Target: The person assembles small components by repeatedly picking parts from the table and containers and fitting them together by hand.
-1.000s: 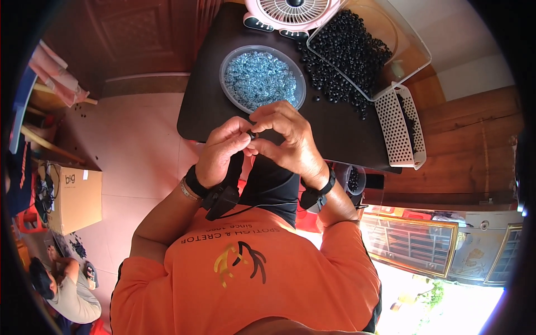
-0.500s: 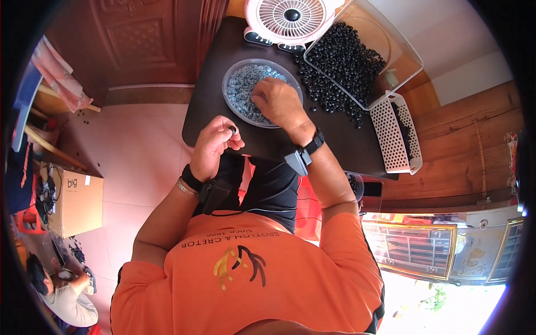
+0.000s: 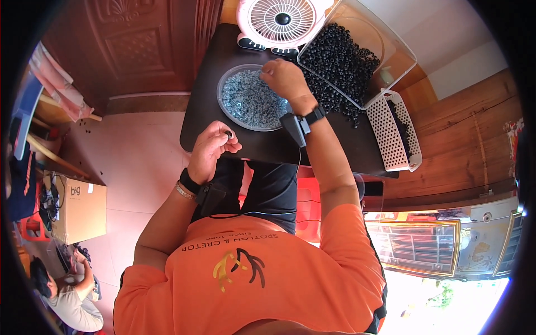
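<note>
My left hand (image 3: pixel 209 149) is closed at the near edge of the dark table, pinching a small black ring-shaped piece (image 3: pixel 228 134) between thumb and fingers. Past it stands a round clear plastic bowl (image 3: pixel 221 106), holding many small pale blue-grey pieces (image 3: pixel 251 100). Over the bowl's far right rim hovers my right hand (image 3: pixel 286 80), its fingers drawn together. Whatever its fingertips may hold is hidden. To the right of this hand, shiny black ring-like pieces (image 3: pixel 340 61) lie heaped in and in front of a tipped clear bin (image 3: pixel 397 39).
A pink and white fan (image 3: pixel 282 19) stands at the table's far edge. A white perforated basket (image 3: pixel 385 134) with black pieces sits at the right. On the floor at left are a cardboard box (image 3: pixel 84 209) and a seated person (image 3: pixel 72 304) handling dark pieces.
My right hand has lifted out of the blue-grey pieces and moved away from me to the bowl's far right rim. My left hand keeps its pinch. The other person's arm has risen.
</note>
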{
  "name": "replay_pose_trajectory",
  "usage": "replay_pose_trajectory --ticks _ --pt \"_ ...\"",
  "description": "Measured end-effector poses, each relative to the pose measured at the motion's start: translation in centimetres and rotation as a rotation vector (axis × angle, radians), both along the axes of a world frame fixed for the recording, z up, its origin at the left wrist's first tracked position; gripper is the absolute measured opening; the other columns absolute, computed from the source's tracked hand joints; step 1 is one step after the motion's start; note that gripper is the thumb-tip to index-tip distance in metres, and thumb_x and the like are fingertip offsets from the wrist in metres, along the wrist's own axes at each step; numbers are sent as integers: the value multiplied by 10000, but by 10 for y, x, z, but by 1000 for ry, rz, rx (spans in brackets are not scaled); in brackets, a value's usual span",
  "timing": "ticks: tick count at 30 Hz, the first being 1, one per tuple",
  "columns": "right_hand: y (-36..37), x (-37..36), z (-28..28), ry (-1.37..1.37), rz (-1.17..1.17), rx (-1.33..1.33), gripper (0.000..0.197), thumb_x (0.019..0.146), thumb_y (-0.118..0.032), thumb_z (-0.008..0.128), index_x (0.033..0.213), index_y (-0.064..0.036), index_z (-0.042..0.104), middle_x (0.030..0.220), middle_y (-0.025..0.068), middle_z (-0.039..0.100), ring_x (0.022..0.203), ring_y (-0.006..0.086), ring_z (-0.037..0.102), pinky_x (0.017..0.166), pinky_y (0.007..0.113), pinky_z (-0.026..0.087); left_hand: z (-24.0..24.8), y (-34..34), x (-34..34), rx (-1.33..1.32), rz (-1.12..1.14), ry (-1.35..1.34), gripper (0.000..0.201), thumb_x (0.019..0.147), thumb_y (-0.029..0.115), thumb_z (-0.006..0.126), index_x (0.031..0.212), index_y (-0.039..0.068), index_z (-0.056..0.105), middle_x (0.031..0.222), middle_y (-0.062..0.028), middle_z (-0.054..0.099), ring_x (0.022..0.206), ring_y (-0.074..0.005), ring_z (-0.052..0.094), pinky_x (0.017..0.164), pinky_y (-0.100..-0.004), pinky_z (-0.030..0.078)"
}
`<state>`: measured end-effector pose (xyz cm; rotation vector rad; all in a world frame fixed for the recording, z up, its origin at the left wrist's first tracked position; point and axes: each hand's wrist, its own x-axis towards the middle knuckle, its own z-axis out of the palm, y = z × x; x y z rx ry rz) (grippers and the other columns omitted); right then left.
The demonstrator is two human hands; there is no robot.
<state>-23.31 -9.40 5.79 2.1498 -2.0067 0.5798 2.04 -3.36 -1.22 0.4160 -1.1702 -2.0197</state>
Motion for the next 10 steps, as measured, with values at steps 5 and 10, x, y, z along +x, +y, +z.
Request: replay_pose_trajectory --ticks 5,10 --pt "2 5 -4 25 4 11 153 770 -202 620 800 -63 675 844 152 637 817 332 626 737 426 505 1 1 -1 25 19 3 154 888 173 441 908 34 506 878 -76 561 834 -190 589 790 -308 442" --pt "29 12 1 -44 121 85 134 758 -176 631 808 -58 671 872 159 635 852 329 619 775 413 497 2 2 1 31 17 -1 152 895 174 443 913 37 505 886 -77 562 842 -194 594 800 -308 446"
